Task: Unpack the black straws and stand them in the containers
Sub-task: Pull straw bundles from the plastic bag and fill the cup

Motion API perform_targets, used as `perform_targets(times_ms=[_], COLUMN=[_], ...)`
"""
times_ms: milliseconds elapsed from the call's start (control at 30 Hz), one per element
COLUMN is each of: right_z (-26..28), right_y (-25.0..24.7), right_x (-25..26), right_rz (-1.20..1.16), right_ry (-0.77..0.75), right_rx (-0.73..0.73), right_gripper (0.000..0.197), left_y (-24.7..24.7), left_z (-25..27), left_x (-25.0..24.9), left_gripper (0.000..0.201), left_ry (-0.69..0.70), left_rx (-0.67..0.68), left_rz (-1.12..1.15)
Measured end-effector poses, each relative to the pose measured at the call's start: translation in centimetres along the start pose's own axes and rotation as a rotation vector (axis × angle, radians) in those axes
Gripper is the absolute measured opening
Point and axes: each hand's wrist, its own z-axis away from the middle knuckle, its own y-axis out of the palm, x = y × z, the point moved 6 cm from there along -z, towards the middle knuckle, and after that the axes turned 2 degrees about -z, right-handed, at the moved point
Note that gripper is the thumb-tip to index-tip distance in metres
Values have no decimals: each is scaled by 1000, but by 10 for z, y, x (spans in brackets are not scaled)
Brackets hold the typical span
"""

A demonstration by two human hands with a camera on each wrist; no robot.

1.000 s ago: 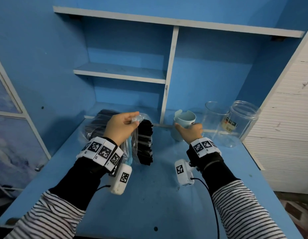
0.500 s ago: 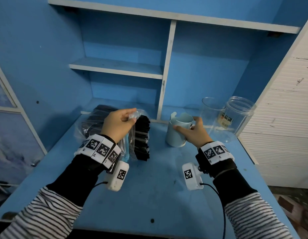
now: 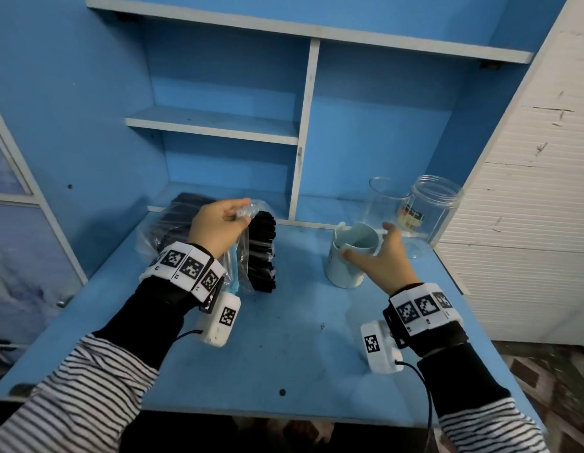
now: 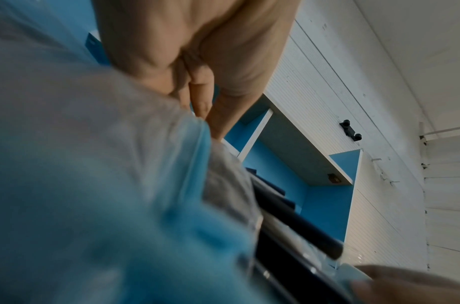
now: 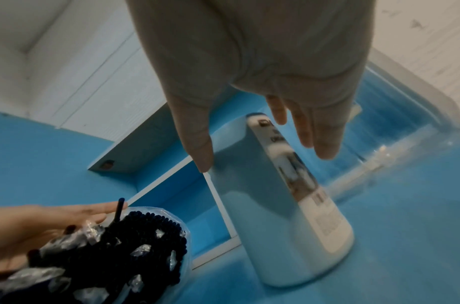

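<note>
A clear plastic bag of black straws [image 3: 261, 253] stands on end on the blue table [image 3: 284, 348]. My left hand [image 3: 243, 210] pinches the crumpled top of the bag. The left wrist view shows the bag film [image 4: 93, 185] and black straws [image 4: 288, 226] close up under curled fingers [image 4: 200, 96]. A pale blue cup [image 3: 349, 269] stands upright to the right. My right hand [image 3: 365, 241] hovers at its rim with fingers straight and spread, holding nothing. The right wrist view shows the cup [image 5: 275, 216] below the spread fingers [image 5: 324, 144] and the straw ends [image 5: 135, 242].
Two clear jars [image 3: 387, 204] [image 3: 437, 217] stand behind the cup at the back right. A second bag of black straws [image 3: 183, 217] lies behind my left hand. Blue shelves [image 3: 212, 122] rise at the back, and a white panel wall [image 3: 529, 223] borders the right.
My right hand drew the pale blue cup nearer across the table, then released it and spread its fingers. My left hand keeps its pinch on the straw bag.
</note>
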Motion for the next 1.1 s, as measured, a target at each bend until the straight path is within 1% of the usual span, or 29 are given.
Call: perform_targets(times_ms=[33,67,133,167,233,300,400,500,600,800,933,1000,1100], right_z=[3,6,16,21,26,29,33,32,27,19,8,5,9], right_y=[-2,-3,2,8,27,52,92,118,132,131,119,115,118], right_x=[10,22,49,61,78,87,94,98,95,101,101,99,98], right_rz=[51,96,148,154,127,89,82,134,194,218,192,161,110], right_ry=[-69,-163,-378,-461,-559,-564,-546,-545,-508,-591,-550,-515,-474], right_rx=[-59,-125,-216,-211,-124,35,268,374,420,405,381,393,443], right_gripper=[90,86,70,63,51,46,45,47,48,27,20,21,31], left_y=[0,0,0,0,0,0,-1,-1,-5,-12,-18,-19,-18], left_z=[0,1,1,0,1,1,2,3,2,-2,-1,-1,0], left_x=[0,0,1,1,0,0,-1,0,0,-1,-1,-2,-3], left_gripper=[39,39,38,38,39,38,37,37,38,38,37,37,37], left_ry=[1,1,1,2,7,14,31,37,42,43,40,45,47], left_rx=[0,0,0,1,5,7,20,21,-8,-42,-59,-54,-36], left_rz=[2,0,3,6,-4,-20,-34,-35,-50,-29,-5,2,-4])
